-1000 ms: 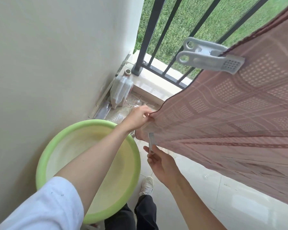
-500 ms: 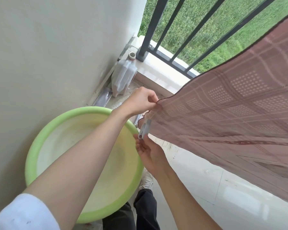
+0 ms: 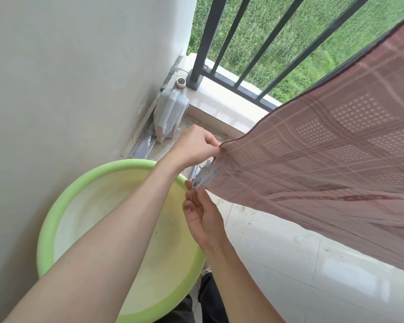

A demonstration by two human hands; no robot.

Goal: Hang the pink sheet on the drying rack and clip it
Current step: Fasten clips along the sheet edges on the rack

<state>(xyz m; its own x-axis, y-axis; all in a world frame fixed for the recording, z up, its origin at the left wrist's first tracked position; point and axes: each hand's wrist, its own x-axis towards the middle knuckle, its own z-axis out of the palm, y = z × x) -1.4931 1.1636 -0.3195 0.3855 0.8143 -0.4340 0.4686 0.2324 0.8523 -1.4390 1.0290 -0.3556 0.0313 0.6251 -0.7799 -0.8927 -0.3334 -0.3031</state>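
Head view: clip (image 3: 204,177) on pink sheet (image 3: 324,155)

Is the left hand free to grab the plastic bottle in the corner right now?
Probably not: the left hand is pinching the pink sheet corner, though nothing blocks the way to the plastic bottle just beyond it.
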